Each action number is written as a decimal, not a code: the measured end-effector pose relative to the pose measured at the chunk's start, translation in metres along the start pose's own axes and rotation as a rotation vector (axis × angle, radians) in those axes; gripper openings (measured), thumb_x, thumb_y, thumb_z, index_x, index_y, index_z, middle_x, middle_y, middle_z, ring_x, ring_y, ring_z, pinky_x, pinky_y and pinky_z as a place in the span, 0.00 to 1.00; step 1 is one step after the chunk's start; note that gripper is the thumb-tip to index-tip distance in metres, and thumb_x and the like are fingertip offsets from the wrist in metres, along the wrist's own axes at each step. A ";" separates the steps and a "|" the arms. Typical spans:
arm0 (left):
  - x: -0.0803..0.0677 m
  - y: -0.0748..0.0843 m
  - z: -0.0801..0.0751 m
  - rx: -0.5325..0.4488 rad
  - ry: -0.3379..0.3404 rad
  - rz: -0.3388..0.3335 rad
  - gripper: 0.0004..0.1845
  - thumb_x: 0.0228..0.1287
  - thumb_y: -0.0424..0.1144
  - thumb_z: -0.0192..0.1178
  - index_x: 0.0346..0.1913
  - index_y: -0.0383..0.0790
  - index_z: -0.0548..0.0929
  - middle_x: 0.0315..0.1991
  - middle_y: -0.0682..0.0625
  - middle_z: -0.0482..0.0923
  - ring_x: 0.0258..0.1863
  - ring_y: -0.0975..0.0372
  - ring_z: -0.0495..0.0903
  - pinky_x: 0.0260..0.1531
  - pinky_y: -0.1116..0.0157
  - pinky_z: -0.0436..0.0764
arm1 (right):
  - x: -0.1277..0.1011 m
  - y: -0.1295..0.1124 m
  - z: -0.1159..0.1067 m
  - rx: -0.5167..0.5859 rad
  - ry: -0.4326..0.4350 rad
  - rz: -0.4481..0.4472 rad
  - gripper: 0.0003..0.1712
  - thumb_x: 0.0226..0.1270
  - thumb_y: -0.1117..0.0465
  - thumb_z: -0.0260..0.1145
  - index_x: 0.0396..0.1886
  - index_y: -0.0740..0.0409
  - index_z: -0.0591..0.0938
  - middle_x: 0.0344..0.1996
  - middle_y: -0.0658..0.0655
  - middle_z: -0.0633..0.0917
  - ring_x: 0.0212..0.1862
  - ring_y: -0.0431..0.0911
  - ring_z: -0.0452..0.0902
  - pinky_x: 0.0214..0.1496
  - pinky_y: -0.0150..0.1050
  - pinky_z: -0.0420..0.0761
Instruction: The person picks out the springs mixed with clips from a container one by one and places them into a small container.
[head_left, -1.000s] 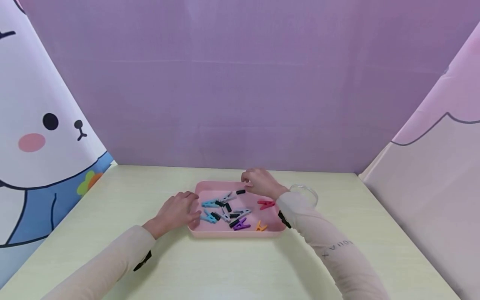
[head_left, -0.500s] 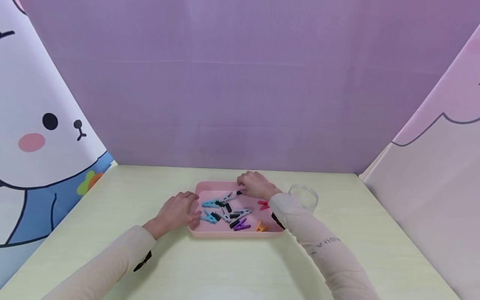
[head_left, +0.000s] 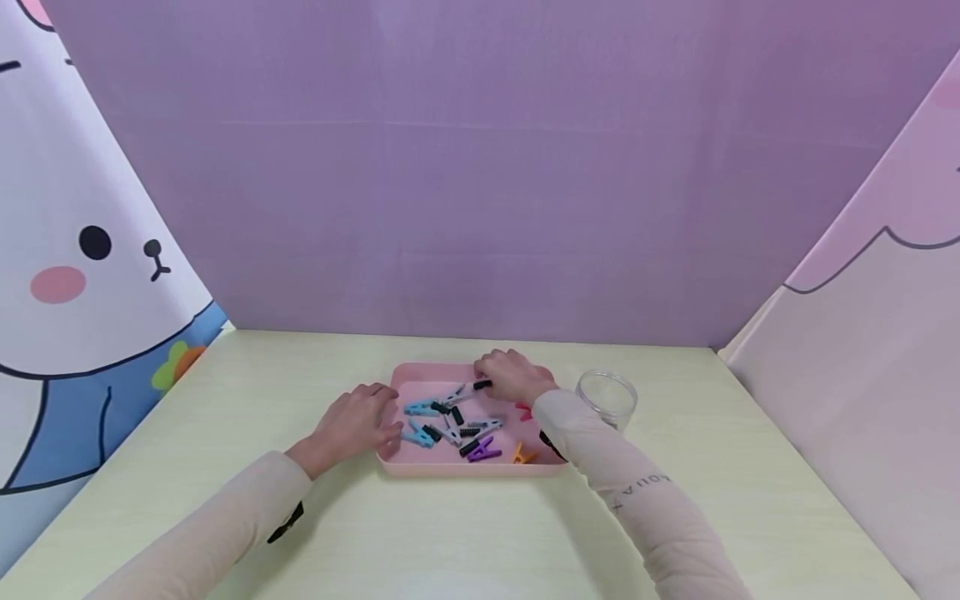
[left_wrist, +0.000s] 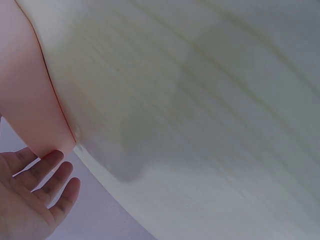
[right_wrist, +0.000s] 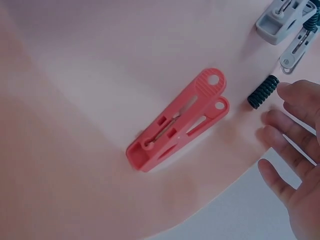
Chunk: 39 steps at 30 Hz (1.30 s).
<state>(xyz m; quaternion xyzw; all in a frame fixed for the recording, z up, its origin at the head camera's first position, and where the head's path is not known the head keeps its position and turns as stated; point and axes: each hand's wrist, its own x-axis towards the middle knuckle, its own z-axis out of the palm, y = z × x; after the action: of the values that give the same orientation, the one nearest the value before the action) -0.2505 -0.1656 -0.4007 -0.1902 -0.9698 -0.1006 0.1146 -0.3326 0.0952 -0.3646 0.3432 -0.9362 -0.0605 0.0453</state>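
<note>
Our right hand (head_left: pixel 510 375) has slid left along the tray's (head_left: pixel 420 468) far edge onto the grey clip (head_left: pixel 465 390) (fingers straight, grasping nothing); our left hand (head_left: pixel 352 425) stays relaxed at the left rim.

A tray (head_left: pixel 408 467) is set on the middle of the table (head_left: pixel 450 533), with a heap of clothes pegs (head_left: pixel 450 421) lying in it. A jar (head_left: pixel 607 397) is placed just right of the tray. Behind the table a backdrop (head_left: pixel 480 167) is hung.
</note>
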 end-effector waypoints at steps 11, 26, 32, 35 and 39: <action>-0.002 -0.001 0.001 0.010 0.016 0.022 0.30 0.50 0.53 0.62 0.52 0.36 0.76 0.51 0.42 0.77 0.48 0.49 0.76 0.40 0.54 0.80 | 0.000 -0.005 0.004 -0.052 0.020 -0.026 0.10 0.58 0.59 0.65 0.41 0.51 0.82 0.36 0.49 0.83 0.40 0.44 0.75 0.48 0.44 0.75; -0.002 -0.001 -0.001 0.019 0.033 0.045 0.29 0.50 0.53 0.61 0.50 0.35 0.77 0.50 0.41 0.77 0.48 0.49 0.76 0.39 0.54 0.80 | 0.001 -0.005 0.006 -0.059 0.013 -0.020 0.10 0.59 0.60 0.64 0.41 0.51 0.82 0.36 0.50 0.83 0.39 0.45 0.72 0.50 0.46 0.75; -0.001 0.000 0.000 0.015 0.024 0.036 0.29 0.51 0.53 0.61 0.51 0.35 0.76 0.50 0.42 0.77 0.48 0.49 0.76 0.39 0.54 0.80 | 0.000 -0.004 0.005 -0.021 0.000 -0.016 0.09 0.59 0.61 0.64 0.40 0.50 0.82 0.36 0.49 0.83 0.38 0.44 0.70 0.50 0.46 0.74; -0.001 0.000 0.000 0.015 0.019 0.033 0.29 0.51 0.54 0.61 0.51 0.36 0.76 0.51 0.42 0.77 0.48 0.49 0.76 0.40 0.53 0.79 | 0.000 -0.004 0.005 0.013 -0.012 -0.015 0.07 0.59 0.61 0.64 0.38 0.49 0.83 0.35 0.48 0.83 0.37 0.44 0.68 0.52 0.46 0.73; -0.001 0.000 0.000 0.020 0.016 0.031 0.30 0.51 0.54 0.61 0.51 0.36 0.76 0.51 0.42 0.77 0.48 0.49 0.76 0.40 0.53 0.79 | 0.000 -0.003 0.006 0.049 -0.022 -0.019 0.07 0.59 0.61 0.64 0.37 0.49 0.84 0.36 0.47 0.84 0.36 0.43 0.66 0.55 0.49 0.72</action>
<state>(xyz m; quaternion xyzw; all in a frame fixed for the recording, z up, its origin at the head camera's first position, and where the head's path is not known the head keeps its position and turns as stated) -0.2499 -0.1658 -0.4008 -0.2032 -0.9668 -0.0905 0.1257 -0.3314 0.0934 -0.3708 0.3526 -0.9345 -0.0415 0.0261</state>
